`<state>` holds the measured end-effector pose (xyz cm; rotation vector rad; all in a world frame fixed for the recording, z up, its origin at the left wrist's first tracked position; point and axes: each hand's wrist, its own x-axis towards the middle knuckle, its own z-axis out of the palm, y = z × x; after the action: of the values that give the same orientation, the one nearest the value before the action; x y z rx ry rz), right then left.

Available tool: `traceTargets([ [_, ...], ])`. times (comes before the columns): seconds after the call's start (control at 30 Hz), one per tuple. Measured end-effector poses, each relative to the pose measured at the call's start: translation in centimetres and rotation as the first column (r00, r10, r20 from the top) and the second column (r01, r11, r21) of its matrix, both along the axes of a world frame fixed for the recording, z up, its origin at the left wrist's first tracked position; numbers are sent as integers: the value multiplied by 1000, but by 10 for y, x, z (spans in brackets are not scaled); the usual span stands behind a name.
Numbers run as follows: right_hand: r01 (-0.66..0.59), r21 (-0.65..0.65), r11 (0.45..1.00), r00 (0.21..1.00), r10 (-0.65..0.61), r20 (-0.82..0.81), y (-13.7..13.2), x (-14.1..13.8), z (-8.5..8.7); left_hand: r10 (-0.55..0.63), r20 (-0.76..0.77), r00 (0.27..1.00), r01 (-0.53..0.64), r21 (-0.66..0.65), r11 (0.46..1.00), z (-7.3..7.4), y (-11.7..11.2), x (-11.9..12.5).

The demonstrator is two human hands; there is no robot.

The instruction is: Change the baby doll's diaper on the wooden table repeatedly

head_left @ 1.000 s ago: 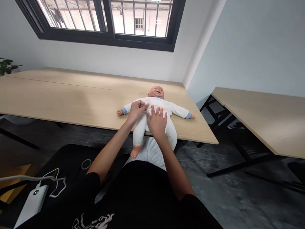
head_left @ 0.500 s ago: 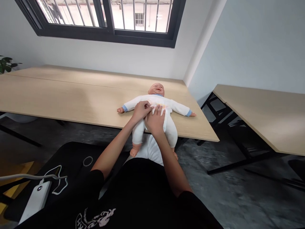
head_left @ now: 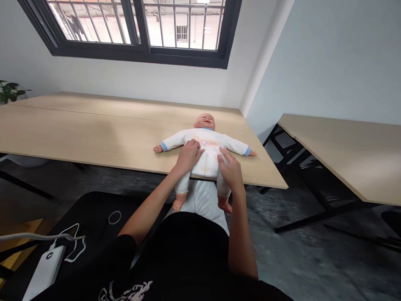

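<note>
A baby doll [head_left: 205,144] in a white romper with blue cuffs lies on its back on the wooden table [head_left: 94,133], arms spread, legs hanging over the near edge. My left hand [head_left: 189,155] rests on the doll's left hip side, fingers curled around the waist. My right hand [head_left: 231,168] grips the other side at the hip and thigh, fingers bent over the cloth. Between my hands the doll's belly shows, with a faint yellow print. A white cloth [head_left: 203,200] hangs below the doll's legs, over my lap.
A second wooden table [head_left: 338,146] stands at the right with black legs. A black seat [head_left: 90,217] at the lower left carries a white power bank [head_left: 44,271], a white cable and a ring-shaped bracelet [head_left: 114,217]. A plant [head_left: 9,91] sits at far left.
My hands were together on the doll's chest; now they have slid down and apart to the doll's hips. The right hand moved to the right side.
</note>
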<state>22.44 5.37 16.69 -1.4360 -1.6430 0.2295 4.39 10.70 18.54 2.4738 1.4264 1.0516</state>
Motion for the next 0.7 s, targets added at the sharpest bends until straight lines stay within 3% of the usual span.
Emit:
traceTargets([
  [0.2,-97,-63,993,973,81,-214,-2,5,-14,63,-162,985,-51,77,996,-11,-18,5],
  [0.33,-162,-101,982,953,129,-275,-2,1,-16,44,-228,973,-33,53,998,-16,-24,3],
  [0.7,-149,-81,986,963,126,-237,2,-6,-24,-111,-281,953,82,-113,990,-1,-8,0],
])
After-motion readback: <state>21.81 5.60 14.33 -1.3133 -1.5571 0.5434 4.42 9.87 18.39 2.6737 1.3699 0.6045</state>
